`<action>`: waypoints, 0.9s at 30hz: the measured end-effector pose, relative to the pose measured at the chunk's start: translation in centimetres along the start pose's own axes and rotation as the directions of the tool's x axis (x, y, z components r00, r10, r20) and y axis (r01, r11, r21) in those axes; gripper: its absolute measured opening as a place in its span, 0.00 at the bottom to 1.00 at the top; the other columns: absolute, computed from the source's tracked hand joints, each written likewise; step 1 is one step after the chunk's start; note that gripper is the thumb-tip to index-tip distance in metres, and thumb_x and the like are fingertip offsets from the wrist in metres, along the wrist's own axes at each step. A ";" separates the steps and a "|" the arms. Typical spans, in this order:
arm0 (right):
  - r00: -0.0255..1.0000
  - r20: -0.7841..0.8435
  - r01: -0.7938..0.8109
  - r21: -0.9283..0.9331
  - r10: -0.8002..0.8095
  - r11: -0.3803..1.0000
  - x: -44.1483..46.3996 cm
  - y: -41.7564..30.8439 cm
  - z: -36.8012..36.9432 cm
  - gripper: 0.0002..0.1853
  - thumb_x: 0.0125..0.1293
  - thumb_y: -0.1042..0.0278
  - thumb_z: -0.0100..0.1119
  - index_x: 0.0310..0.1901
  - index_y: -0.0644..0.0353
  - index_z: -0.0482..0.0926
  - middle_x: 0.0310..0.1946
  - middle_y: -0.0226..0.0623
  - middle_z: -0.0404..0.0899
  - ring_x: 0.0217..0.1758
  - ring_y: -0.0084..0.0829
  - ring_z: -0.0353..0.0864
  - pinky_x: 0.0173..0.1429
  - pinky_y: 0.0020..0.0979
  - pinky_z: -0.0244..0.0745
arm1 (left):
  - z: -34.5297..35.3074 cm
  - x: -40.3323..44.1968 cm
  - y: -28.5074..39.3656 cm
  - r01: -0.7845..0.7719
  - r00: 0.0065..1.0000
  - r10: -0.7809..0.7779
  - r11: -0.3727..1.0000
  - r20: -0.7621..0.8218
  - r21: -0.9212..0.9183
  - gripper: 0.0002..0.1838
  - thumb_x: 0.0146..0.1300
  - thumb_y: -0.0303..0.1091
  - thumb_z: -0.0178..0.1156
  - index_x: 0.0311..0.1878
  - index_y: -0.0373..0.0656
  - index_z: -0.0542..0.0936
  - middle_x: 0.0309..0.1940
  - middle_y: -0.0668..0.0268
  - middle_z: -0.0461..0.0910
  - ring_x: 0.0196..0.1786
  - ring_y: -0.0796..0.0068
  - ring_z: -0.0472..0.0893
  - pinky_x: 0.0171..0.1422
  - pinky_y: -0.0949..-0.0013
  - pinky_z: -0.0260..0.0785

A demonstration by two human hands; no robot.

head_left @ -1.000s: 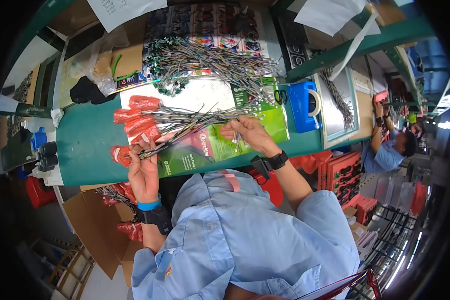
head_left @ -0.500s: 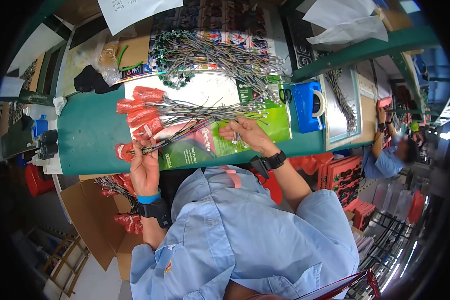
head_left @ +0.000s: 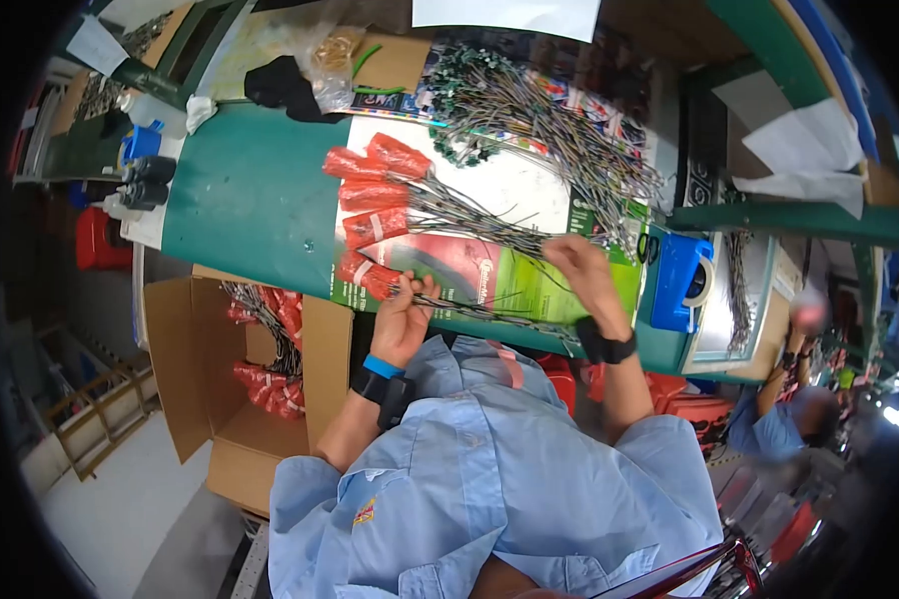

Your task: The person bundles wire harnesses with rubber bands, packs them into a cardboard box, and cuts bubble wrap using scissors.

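My left hand (head_left: 403, 321) is closed on a cable bundle (head_left: 469, 308) just beside its red-wrapped end (head_left: 370, 275), near the front edge of the table. The cables stretch to the right from it. My right hand (head_left: 581, 275) is over the green sheet (head_left: 529, 288), by the free ends of the other bundles (head_left: 469, 215); its fingers are bent and blurred. Several red wraps (head_left: 375, 195) lie to the left of those cables. Behind them is a large pile of loose cables (head_left: 549, 125) with green connectors.
An open cardboard box (head_left: 328, 359) with red-wrapped bundles (head_left: 270, 389) stands below the table's front edge. At the right are scissors (head_left: 648, 248), a blue tape dispenser (head_left: 677, 280) and a co-worker (head_left: 779, 419). A black cloth (head_left: 282, 88) lies at the back left.
The view has turned, bringing more of the box into sight. My left hand has drawn its bundle toward the front edge, apart from the others. My right hand has lifted off the cable ends.
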State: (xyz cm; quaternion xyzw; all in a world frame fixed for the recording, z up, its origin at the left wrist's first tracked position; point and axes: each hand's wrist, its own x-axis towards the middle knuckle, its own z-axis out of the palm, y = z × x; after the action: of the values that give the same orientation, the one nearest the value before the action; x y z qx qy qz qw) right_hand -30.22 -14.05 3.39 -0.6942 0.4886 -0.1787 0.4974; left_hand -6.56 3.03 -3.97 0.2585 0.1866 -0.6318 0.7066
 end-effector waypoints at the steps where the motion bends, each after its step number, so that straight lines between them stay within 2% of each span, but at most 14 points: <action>1: 0.991 -0.021 0.134 0.001 -0.134 0.991 1.4 -0.1 2.4 0.08 0.60 0.69 0.62 0.40 0.61 0.79 0.33 0.35 0.79 0.38 0.27 0.79 0.45 0.27 0.74 | -0.1 0.0 -0.4 0.002 0.999 -0.002 1.000 -0.041 0.010 0.09 0.69 0.33 0.49 0.47 0.40 0.71 0.33 0.66 0.76 0.52 0.67 0.76 0.70 0.56 0.60; 3: 0.919 0.068 0.393 -0.223 -0.388 0.892 3.7 -3.2 7.1 0.06 0.57 0.72 0.63 0.37 0.60 0.79 0.30 0.37 0.77 0.36 0.35 0.77 0.42 0.32 0.72 | -0.2 0.0 -0.6 0.004 0.997 -0.003 1.000 -0.073 0.013 0.10 0.69 0.34 0.49 0.48 0.39 0.71 0.32 0.67 0.75 0.51 0.67 0.76 0.69 0.56 0.60; 5: 0.864 0.052 0.501 -0.192 -0.501 0.844 5.4 -3.0 12.2 0.13 0.49 0.73 0.64 0.39 0.58 0.78 0.31 0.38 0.71 0.41 0.41 0.71 0.44 0.39 0.67 | -0.2 0.0 -0.7 0.011 0.995 -0.009 1.000 -0.101 0.020 0.11 0.70 0.35 0.49 0.49 0.39 0.71 0.32 0.67 0.74 0.51 0.67 0.76 0.68 0.57 0.61; 7: 0.850 0.101 0.517 -0.354 -0.517 0.780 6.7 -3.4 14.9 0.14 0.49 0.71 0.63 0.39 0.59 0.76 0.34 0.39 0.69 0.42 0.40 0.69 0.44 0.38 0.64 | -0.3 0.0 -0.8 0.017 0.993 -0.017 1.000 -0.117 0.002 0.12 0.70 0.35 0.49 0.51 0.38 0.71 0.32 0.67 0.73 0.48 0.67 0.76 0.67 0.57 0.62; 8: 0.848 0.109 0.521 -0.351 -0.519 0.778 7.1 -3.3 15.6 0.14 0.49 0.71 0.63 0.39 0.59 0.76 0.34 0.39 0.69 0.42 0.40 0.69 0.44 0.38 0.64 | -0.3 0.0 -0.8 0.011 0.993 -0.012 1.000 -0.120 -0.003 0.12 0.70 0.35 0.49 0.51 0.38 0.71 0.32 0.67 0.73 0.48 0.67 0.76 0.67 0.57 0.62; 11: 0.853 0.140 0.463 -0.646 -0.502 0.607 8.0 -2.0 17.3 0.13 0.49 0.73 0.63 0.38 0.63 0.74 0.36 0.40 0.69 0.43 0.41 0.68 0.46 0.40 0.61 | -0.4 -0.1 -0.9 -0.004 0.996 0.002 1.000 -0.094 -0.024 0.14 0.69 0.35 0.50 0.53 0.38 0.70 0.34 0.67 0.74 0.46 0.68 0.76 0.65 0.59 0.65; 14: 0.822 0.099 0.508 -0.572 -0.560 0.644 7.6 -2.0 17.2 0.14 0.49 0.73 0.63 0.38 0.63 0.72 0.37 0.40 0.69 0.43 0.41 0.68 0.46 0.40 0.60 | 1.0 -0.4 -0.9 -0.013 0.987 0.019 0.999 -0.158 0.042 0.17 0.69 0.37 0.51 0.56 0.38 0.69 0.37 0.67 0.75 0.45 0.71 0.76 0.60 0.62 0.68; 16: 0.792 0.096 0.560 -0.509 -0.603 0.654 6.4 -3.8 16.2 0.11 0.53 0.71 0.60 0.37 0.65 0.73 0.38 0.42 0.67 0.44 0.43 0.69 0.45 0.40 0.64 | 1.8 -0.4 -0.9 -0.035 0.987 0.059 0.987 -0.152 0.156 0.18 0.68 0.40 0.53 0.56 0.41 0.71 0.40 0.68 0.75 0.43 0.75 0.75 0.53 0.68 0.69; 17: 0.831 0.143 0.546 -0.397 -0.538 0.738 5.7 -4.2 15.8 0.10 0.55 0.72 0.59 0.38 0.64 0.72 0.38 0.43 0.67 0.42 0.45 0.71 0.43 0.41 0.66 | 2.4 -0.4 -0.8 -0.042 0.986 0.065 0.988 -0.152 0.149 0.18 0.68 0.40 0.53 0.56 0.41 0.71 0.40 0.68 0.75 0.43 0.75 0.75 0.53 0.68 0.69; 19: 0.876 0.268 0.447 -0.135 -0.402 0.884 4.1 -5.4 14.5 0.09 0.61 0.74 0.54 0.42 0.64 0.70 0.39 0.45 0.65 0.39 0.48 0.73 0.38 0.41 0.71 | 3.6 -0.6 -0.5 -0.043 0.997 0.052 0.987 -0.058 0.154 0.17 0.67 0.42 0.55 0.53 0.44 0.73 0.39 0.71 0.75 0.38 0.80 0.73 0.45 0.73 0.67; 22: 0.861 0.238 0.490 -0.155 -0.448 0.858 2.3 -5.7 14.3 0.11 0.60 0.77 0.53 0.45 0.63 0.69 0.39 0.45 0.64 0.39 0.48 0.74 0.39 0.39 0.72 | 1.9 0.1 -0.6 0.003 1.000 -0.009 0.979 0.030 0.206 0.17 0.67 0.43 0.54 0.54 0.45 0.73 0.45 0.72 0.76 0.36 0.83 0.71 0.47 0.75 0.66; 23: 0.851 0.249 0.494 -0.086 -0.462 0.865 2.0 -4.8 14.7 0.13 0.61 0.78 0.51 0.48 0.63 0.68 0.40 0.46 0.66 0.39 0.48 0.75 0.41 0.40 0.72 | 1.4 0.2 -0.8 0.008 0.999 -0.015 0.977 0.030 0.212 0.17 0.67 0.43 0.54 0.54 0.45 0.73 0.45 0.72 0.76 0.36 0.83 0.71 0.47 0.75 0.66; 25: 0.862 0.210 0.482 -0.059 -0.461 0.874 1.1 -5.1 14.6 0.13 0.62 0.78 0.51 0.49 0.63 0.68 0.41 0.47 0.67 0.40 0.49 0.75 0.42 0.41 0.72 | 3.3 -0.2 -0.8 0.064 0.995 -0.042 0.964 -0.092 0.259 0.16 0.67 0.44 0.54 0.53 0.47 0.74 0.43 0.74 0.76 0.31 0.85 0.68 0.42 0.76 0.65; 27: 0.874 0.168 0.468 -0.037 -0.456 0.883 0.2 -5.4 14.0 0.13 0.62 0.78 0.50 0.50 0.62 0.68 0.43 0.48 0.68 0.40 0.49 0.75 0.43 0.41 0.72 | 2.9 -0.1 -0.4 0.063 0.998 -0.053 0.959 -0.046 0.276 0.16 0.67 0.43 0.54 0.54 0.47 0.73 0.43 0.74 0.76 0.29 0.86 0.67 0.41 0.77 0.66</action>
State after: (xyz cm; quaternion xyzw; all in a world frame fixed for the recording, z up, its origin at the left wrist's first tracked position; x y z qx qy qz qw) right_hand -17.10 -6.87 1.81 -0.8210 0.2753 -0.2191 0.4497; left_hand -7.18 1.35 -1.64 0.3613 0.1169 -0.6671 0.6409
